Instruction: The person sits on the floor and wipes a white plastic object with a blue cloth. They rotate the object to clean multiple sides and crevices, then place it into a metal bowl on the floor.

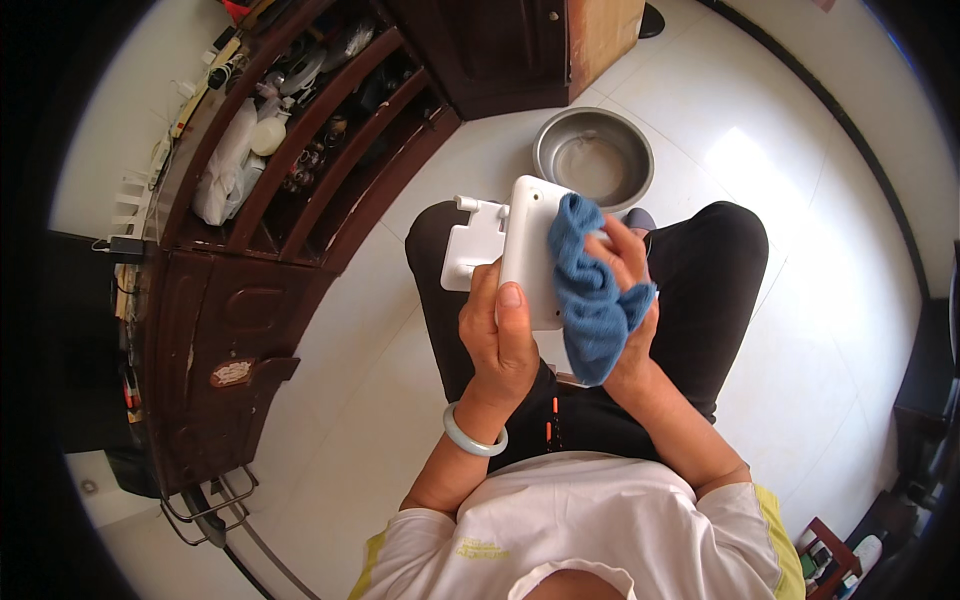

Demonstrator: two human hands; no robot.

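Note:
My left hand [501, 322] grips the near left edge of a white plastic box-like part [527, 247], its thumb on the flat face. A thinner white plastic plate with small pegs [474, 251] sticks out to the left behind it; whether the two are joined I cannot tell. Against the right side of the box lies a bunched blue cloth [592, 300], held by my right hand [626, 277]. Its fingers curl over the cloth's far right side, and the palm is partly hidden. Both hands are above my lap, between my knees.
A steel basin [592, 161] with a little liquid-like sheen stands on the tiled floor [352, 360] beyond my knees. To the left runs a dark wooden cabinet [240, 307] with shelves of bags and bottles. A power strip [199, 94] with cords lies along its top.

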